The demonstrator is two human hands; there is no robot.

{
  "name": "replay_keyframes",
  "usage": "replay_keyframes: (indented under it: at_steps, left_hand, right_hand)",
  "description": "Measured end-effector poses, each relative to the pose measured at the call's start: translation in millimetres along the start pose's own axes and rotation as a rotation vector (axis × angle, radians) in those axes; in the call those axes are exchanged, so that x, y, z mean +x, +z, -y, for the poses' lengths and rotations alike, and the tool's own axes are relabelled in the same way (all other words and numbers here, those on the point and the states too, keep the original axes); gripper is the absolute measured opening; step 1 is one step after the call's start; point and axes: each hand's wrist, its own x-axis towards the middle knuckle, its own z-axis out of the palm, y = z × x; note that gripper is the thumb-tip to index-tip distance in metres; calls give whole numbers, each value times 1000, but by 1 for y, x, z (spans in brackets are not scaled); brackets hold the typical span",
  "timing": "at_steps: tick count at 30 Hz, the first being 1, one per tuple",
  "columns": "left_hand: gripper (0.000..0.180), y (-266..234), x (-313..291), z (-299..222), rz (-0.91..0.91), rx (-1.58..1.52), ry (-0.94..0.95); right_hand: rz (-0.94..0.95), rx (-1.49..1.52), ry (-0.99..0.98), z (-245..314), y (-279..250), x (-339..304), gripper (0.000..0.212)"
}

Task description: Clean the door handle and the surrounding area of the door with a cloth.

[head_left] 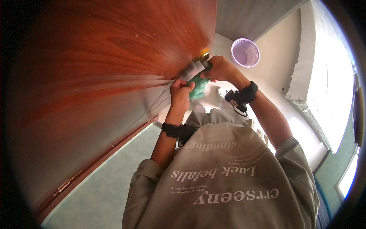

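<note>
Between hands (180,93) (221,70), green cloth (197,89) slants; end down-left.

From your head, the left fisheye camera looks steeply down over your shirt front (228,164) — close enough that it fills the lower middle — toward your left hand (180,93) and right hand (223,69).

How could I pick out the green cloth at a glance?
Start at the big red-brown door filling the upper left, then follow it rightward to the person's left hand and right hand. Between them is the cloth, soft and crumpled; its strong green sets it apart from the door and the purple basket beyond.
</note>
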Motion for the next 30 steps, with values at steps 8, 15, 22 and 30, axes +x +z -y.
replay_keyframes:
  at_steps: [8,15,22,30]
  left_hand:
    - [10,-5,-2,-14,116,146,-53]
    - [11,-6,-2,1,126,58,8]
    - [11,-4,4,2,86,105,14]
    - [9,-1,-4,-5,146,147,172]
  right_hand:
    - [113,108,-63,-16,-13,3,35]
    - [83,-71,47,-2,-10,1,35]
    - [-133,-155,-95,-7,-1,2,41]
    - [68,-66,105,-6,-13,10,30]
